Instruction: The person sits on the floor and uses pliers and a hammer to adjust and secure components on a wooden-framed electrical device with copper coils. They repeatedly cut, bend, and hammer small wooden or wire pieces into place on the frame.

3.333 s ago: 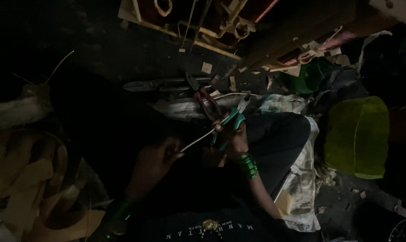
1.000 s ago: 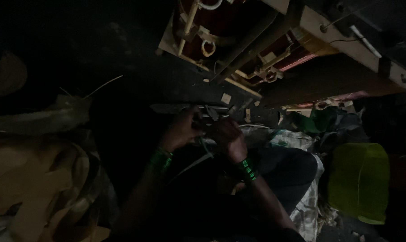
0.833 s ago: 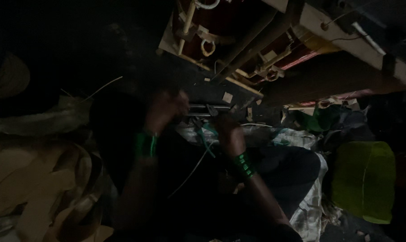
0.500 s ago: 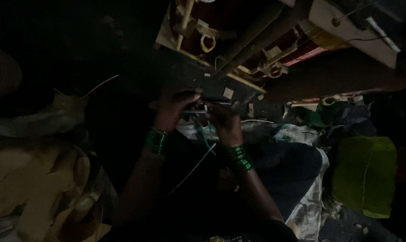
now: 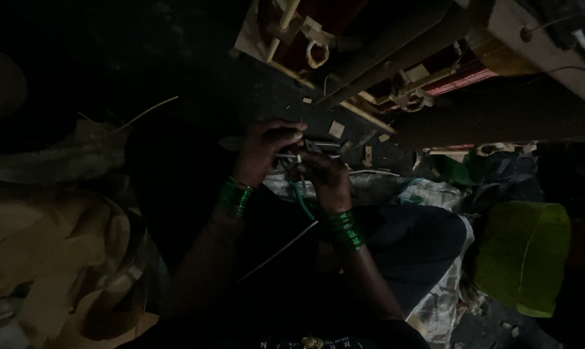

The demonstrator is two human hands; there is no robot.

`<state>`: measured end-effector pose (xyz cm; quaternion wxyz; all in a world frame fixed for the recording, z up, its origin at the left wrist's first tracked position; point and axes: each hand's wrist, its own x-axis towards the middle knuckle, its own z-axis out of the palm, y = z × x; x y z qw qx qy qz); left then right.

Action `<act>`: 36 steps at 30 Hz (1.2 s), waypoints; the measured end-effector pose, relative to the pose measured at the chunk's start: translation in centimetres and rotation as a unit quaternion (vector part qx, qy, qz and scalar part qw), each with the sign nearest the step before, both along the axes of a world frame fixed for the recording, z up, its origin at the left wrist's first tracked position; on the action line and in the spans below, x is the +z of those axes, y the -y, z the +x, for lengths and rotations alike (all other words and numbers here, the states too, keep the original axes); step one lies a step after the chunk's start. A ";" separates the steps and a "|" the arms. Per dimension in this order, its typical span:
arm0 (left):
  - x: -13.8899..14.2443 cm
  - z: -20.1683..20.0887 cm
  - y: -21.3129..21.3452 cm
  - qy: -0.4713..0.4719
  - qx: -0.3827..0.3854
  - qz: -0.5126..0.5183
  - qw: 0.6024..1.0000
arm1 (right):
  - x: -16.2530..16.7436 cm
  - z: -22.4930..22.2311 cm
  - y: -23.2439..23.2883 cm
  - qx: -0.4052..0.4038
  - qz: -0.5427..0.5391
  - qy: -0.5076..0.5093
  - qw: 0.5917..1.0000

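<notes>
My two hands meet in the middle of the dim view, each wrist wearing green bangles. My left hand (image 5: 263, 152) curls over from the left, its fingertips pinched on the top of a thin pale strip (image 5: 279, 252) whose long end trails down-left over my dark lap. My right hand (image 5: 323, 178) is closed around a green-handled tool (image 5: 301, 197), its handle hanging below the fingers. The tool's tip is hidden between the two hands, which touch each other. A long metal blade (image 5: 231, 142) lies on the ground just behind my left hand.
A wooden frame (image 5: 370, 58) with slats and loops stands at the top right. A green plastic container (image 5: 522, 258) sits at the right. Pale dried leaf strips (image 5: 47, 245) pile up at the left. A woven sack (image 5: 428, 194) and small wood chips (image 5: 336, 129) lie beyond my hands.
My left hand lifted away to the left, then came back against my right hand. Both hands now work close together, farther forward than a few seconds ago.
</notes>
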<state>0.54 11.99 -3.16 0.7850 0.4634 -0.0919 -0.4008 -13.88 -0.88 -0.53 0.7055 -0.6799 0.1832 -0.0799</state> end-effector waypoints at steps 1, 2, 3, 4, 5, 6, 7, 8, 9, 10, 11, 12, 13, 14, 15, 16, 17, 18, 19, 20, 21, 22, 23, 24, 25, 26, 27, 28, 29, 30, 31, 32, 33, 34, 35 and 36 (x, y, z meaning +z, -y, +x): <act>-0.1 0.0 0.1 0.003 0.001 0.000 1.000 | 0.1 0.0 -0.1 -0.001 0.022 0.013 1.000; -0.2 0.0 0.1 0.002 0.008 -0.021 1.000 | 0.2 0.0 -0.2 -0.003 0.044 0.027 0.999; -0.3 -0.1 0.2 0.001 0.014 -0.044 0.999 | 0.3 0.0 -0.3 -0.006 0.029 0.008 1.000; -0.4 -0.1 0.3 0.001 0.021 -0.066 0.998 | 0.3 0.0 -0.3 -0.010 0.015 -0.010 1.000; -0.5 -0.1 0.3 -0.008 0.017 -0.056 0.998 | 0.4 0.1 -0.3 -0.014 0.000 -0.029 1.000; -0.6 -0.1 0.4 -0.017 0.014 -0.045 0.999 | 0.5 0.1 -0.3 -0.012 0.008 -0.021 1.000; -0.7 -0.1 0.4 -0.027 0.011 -0.033 0.999 | 0.5 0.1 -0.3 -0.011 0.016 -0.014 1.000; -0.7 -0.1 0.4 -0.023 0.011 -0.034 0.999 | 0.5 0.2 -0.4 -0.009 0.023 -0.006 1.000; -0.8 -0.1 0.4 -0.019 0.010 -0.035 0.999 | 0.6 0.2 -0.3 -0.006 0.017 -0.018 1.000; -0.9 -0.1 0.4 -0.015 0.009 -0.036 0.999 | 0.7 0.2 -0.4 -0.002 0.012 -0.030 0.999; -0.9 -0.1 0.4 -0.017 0.002 -0.009 1.000 | 0.7 0.1 -0.4 0.001 0.006 -0.042 0.999; -0.9 -0.1 0.4 -0.020 -0.005 0.017 1.000 | 0.8 0.1 -0.4 -0.013 0.030 -0.055 0.998; -1.0 -0.2 0.4 -0.022 -0.012 0.044 0.999 | 0.8 0.1 -0.4 -0.027 0.054 -0.068 0.996; -0.9 -0.2 0.5 -0.020 -0.005 0.017 1.000 | 0.8 0.0 -0.4 -0.041 0.078 -0.080 0.993; -0.9 -0.3 0.4 -0.019 0.003 -0.009 1.000 | 0.8 0.1 -0.4 -0.049 0.081 -0.083 0.992; -0.8 -0.3 0.4 -0.016 0.011 -0.034 0.999 | 0.8 0.2 -0.4 -0.056 0.084 -0.085 0.991; -0.7 -0.4 0.4 0.008 0.020 -0.046 0.999 | 0.7 0.3 -0.3 -0.062 0.086 -0.087 0.991; -0.6 -0.4 0.4 0.031 0.029 -0.058 0.997 | 0.6 0.6 -0.3 -0.070 0.089 -0.077 0.991; -0.5 -0.5 0.4 0.054 0.038 -0.069 0.995 | 0.4 0.9 -0.2 -0.078 0.091 -0.068 0.991; -0.4 -0.4 0.3 0.015 0.021 -0.027 0.999 | 0.1 1.3 -0.1 -0.085 0.093 -0.059 0.990; -0.2 -0.4 0.3 -0.023 0.004 0.016 1.000 | -0.2 1.8 0.1 -0.083 0.095 -0.074 0.989; -0.1 -0.2 0.3 -0.061 -0.015 0.057 0.996 | -0.6 2.5 0.3 -0.080 0.097 -0.090 0.988; 0.0 0.0 0.4 -0.067 -0.009 0.060 0.996 | -0.9 3.0 0.6 -0.078 0.098 -0.105 0.987; 0.2 0.2 0.5 -0.072 -0.002 0.062 0.995 | -1.2 3.6 0.8 -0.073 0.064 -0.123 0.988; 0.3 0.5 0.5 -0.077 0.005 0.066 0.995 | -1.5 4.0 0.9 -0.068 0.031 -0.140 0.987; 0.4 0.9 0.7 -0.079 -0.012 0.056 0.995 | -1.7 4.4 1.0 -0.062 -0.002 -0.156 0.986; 0.5 1.2 0.8 -0.080 -0.029 0.047 0.995 | -1.9 4.7 1.0 -0.057 -0.026 -0.137 0.989; 0.6 1.6 0.9 -0.081 -0.046 0.038 0.995 | -1.9 5.0 0.9 -0.052 -0.050 -0.117 0.990; 0.7 1.9 1.0 -0.067 -0.051 -0.006 0.996 | -1.9 5.2 0.9 -0.049 -0.077 -0.097 0.991; 0.8 2.3 0.9 -0.053 -0.058 -0.049 0.996 | -1.9 5.4 0.8 -0.062 -0.011 -0.084 0.994; 0.9 2.6 0.9 -0.040 -0.066 -0.093 0.993 | -1.8 5.6 0.7 -0.076 0.055 -0.070 0.993; 1.0 2.8 1.0 -0.041 -0.065 -0.052 0.996 | -1.7 5.8 0.6 -0.088 0.121 -0.057 0.987; 1.1 3.2 0.9 -0.044 -0.063 -0.008 0.997 | -1.5 6.0 0.6 -0.088 0.106 -0.072 0.988; 1.2 3.4 0.9 -0.047 -0.060 0.036 0.996 | -1.5 6.2 0.7 -0.086 0.091 -0.087 0.988; 1.3 3.8 0.9 -0.066 -0.076 0.015 0.995 | -1.4 6.3 0.9 -0.084 0.075 -0.101 0.988; 1.3 4.3 0.8 -0.084 -0.091 -0.005 0.992 | -1.4 6.3 1.1 -0.090 0.037 -0.126 0.987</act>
